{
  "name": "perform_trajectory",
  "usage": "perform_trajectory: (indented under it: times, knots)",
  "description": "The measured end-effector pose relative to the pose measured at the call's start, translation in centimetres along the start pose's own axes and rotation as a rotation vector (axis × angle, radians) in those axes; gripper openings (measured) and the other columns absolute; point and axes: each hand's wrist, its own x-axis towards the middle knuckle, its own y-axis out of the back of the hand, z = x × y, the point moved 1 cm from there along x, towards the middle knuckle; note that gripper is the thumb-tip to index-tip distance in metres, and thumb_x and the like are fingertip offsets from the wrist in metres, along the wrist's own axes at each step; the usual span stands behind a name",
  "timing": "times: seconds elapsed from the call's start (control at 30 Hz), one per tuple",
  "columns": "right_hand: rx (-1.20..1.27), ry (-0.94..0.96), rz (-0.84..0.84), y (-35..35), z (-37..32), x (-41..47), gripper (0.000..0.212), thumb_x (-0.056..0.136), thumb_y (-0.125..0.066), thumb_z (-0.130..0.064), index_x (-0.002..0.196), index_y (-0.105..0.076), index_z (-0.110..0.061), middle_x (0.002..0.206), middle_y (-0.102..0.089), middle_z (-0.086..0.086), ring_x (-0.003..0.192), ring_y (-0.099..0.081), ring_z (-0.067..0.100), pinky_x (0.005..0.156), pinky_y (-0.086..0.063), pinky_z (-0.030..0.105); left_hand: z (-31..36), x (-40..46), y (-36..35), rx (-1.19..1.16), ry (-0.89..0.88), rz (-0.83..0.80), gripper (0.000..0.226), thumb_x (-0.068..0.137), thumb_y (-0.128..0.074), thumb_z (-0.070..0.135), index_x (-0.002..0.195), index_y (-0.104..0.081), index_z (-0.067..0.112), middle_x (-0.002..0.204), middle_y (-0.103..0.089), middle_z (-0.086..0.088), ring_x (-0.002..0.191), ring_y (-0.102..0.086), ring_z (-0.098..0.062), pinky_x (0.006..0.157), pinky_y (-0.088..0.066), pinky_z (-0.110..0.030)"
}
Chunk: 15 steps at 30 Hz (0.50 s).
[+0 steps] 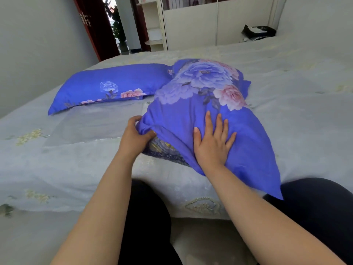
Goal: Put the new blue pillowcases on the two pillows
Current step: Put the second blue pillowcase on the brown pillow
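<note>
Two pillows in blue flowered cases lie on the bed. The far pillow (112, 87) rests flat at the left, fully inside its case. The near pillow (194, 104) lies lengthwise in front of me, its case bunched at the near end. There my left hand (133, 138) grips the open edge of the blue pillowcase (168, 119), and a patch of darker patterned fabric (164, 150) shows in the opening. My right hand (214, 142) presses flat on top of the case, fingers spread.
The bed (57, 150) carries a pale grey-white flowered spread and fills most of the view. My dark-clad knees (321, 207) meet its near edge. A black bag (257, 31) sits at the far right. A white wardrobe (191, 25) and an open doorway (118, 25) stand beyond.
</note>
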Motion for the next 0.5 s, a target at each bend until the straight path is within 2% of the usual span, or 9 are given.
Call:
perform_trajectory:
  times: [0.07, 0.1, 0.17, 0.23, 0.3, 0.33, 0.4, 0.43, 0.5]
  knots:
    - [-0.055, 0.030, -0.067, 0.3, -0.7, 1.0, 0.064, 0.095, -0.026, -0.057, 0.149, 0.002, -0.039, 0.159, -0.007, 0.002, 0.146, -0.003, 0.027, 0.112, -0.004, 0.060, -0.6, 0.4, 1.8, -0.042, 0.134, 0.010, 0.042, 0.077, -0.076, 0.015, 0.107, -0.048, 0.024, 0.091, -0.061, -0.001, 0.066, -0.060, -0.016, 0.046, -0.048, -0.021]
    - [-0.088, 0.058, -0.087, 0.6, -1.0, 1.3, 0.066, 0.095, -0.028, -0.057, 0.148, 0.007, -0.040, 0.160, -0.004, 0.002, 0.146, 0.000, 0.029, 0.110, -0.004, 0.063, -1.3, 0.7, 2.8, -0.125, 0.162, -0.029, 0.034, 0.082, -0.070, 0.010, 0.106, -0.049, 0.022, 0.086, -0.061, -0.001, 0.060, -0.059, -0.014, 0.042, -0.046, -0.018]
    - [-0.148, 0.148, -0.080, 1.1, -1.8, 1.4, 0.068, 0.096, -0.038, -0.049, 0.149, 0.004, -0.040, 0.159, -0.004, 0.003, 0.146, 0.000, 0.035, 0.108, -0.005, 0.068, -1.8, 0.6, 4.6, -0.350, 0.211, -0.164, 0.021, 0.087, -0.061, 0.007, 0.102, -0.055, 0.021, 0.082, -0.065, 0.002, 0.063, -0.061, -0.009, 0.050, -0.050, -0.018]
    - [-0.182, 0.320, 0.012, 1.3, -2.7, 0.9, 0.070, 0.091, -0.052, -0.026, 0.150, -0.015, -0.035, 0.158, -0.017, 0.005, 0.145, -0.010, 0.037, 0.106, -0.006, 0.070, -1.4, 0.5, 5.7, -0.615, 0.207, -0.234, 0.019, 0.078, -0.074, 0.022, 0.094, -0.065, 0.021, 0.083, -0.068, 0.005, 0.075, -0.062, -0.008, 0.065, -0.053, -0.020]
    - [-0.210, 0.487, 0.027, 0.6, -3.2, 0.0, 0.074, 0.080, -0.049, -0.010, 0.147, -0.026, -0.032, 0.155, -0.025, 0.004, 0.144, -0.018, 0.035, 0.107, -0.008, 0.070, -0.4, 0.3, 6.3, -0.838, 0.278, -0.158, 0.025, 0.067, -0.082, 0.036, 0.074, -0.068, 0.015, 0.077, -0.067, 0.003, 0.075, -0.066, -0.010, 0.070, -0.056, -0.024]
    - [-0.214, 0.513, -0.013, 0.2, -3.2, -0.4, 0.075, 0.078, -0.046, -0.009, 0.146, -0.028, -0.033, 0.155, -0.027, 0.002, 0.144, -0.019, 0.033, 0.106, -0.009, 0.071, -0.2, 0.0, 6.5, -0.857, 0.331, -0.092, 0.027, 0.076, -0.074, 0.036, 0.065, -0.064, 0.014, 0.068, -0.065, 0.003, 0.068, -0.067, -0.011, 0.065, -0.058, -0.025]
    - [-0.208, 0.493, -0.090, -0.2, -3.1, -1.0, 0.062, 0.087, -0.042, -0.020, 0.145, -0.028, -0.036, 0.155, -0.027, -0.003, 0.144, -0.017, 0.030, 0.104, -0.013, 0.072, -1.3, -0.8, 7.2, -0.677, 0.420, 0.097, 0.036, 0.092, -0.058, 0.030, 0.060, -0.054, 0.015, 0.052, -0.057, 0.005, 0.049, -0.059, -0.012, 0.047, -0.052, -0.022]
    - [-0.203, 0.477, -0.109, -0.4, -2.9, -1.1, 0.054, 0.092, -0.037, -0.033, 0.145, -0.029, -0.036, 0.155, -0.027, -0.004, 0.145, -0.017, 0.027, 0.104, -0.014, 0.072, -3.2, -1.4, 7.6, -0.470, 0.437, 0.149, 0.036, 0.093, -0.057, 0.028, 0.061, -0.048, 0.016, 0.049, -0.050, 0.005, 0.044, -0.049, -0.015, 0.038, -0.044, -0.018]
    - [-0.214, 0.507, -0.146, -0.4, -2.9, -1.3, 0.059, 0.090, -0.028, -0.058, 0.144, -0.033, -0.034, 0.155, -0.027, -0.006, 0.145, -0.018, 0.022, 0.105, -0.013, 0.070, -7.7, -3.3, 7.8, -0.127, 0.470, 0.174, 0.032, 0.091, -0.060, 0.030, 0.070, -0.042, 0.015, 0.058, -0.040, 0.002, 0.048, -0.032, -0.018, 0.038, -0.030, -0.018]
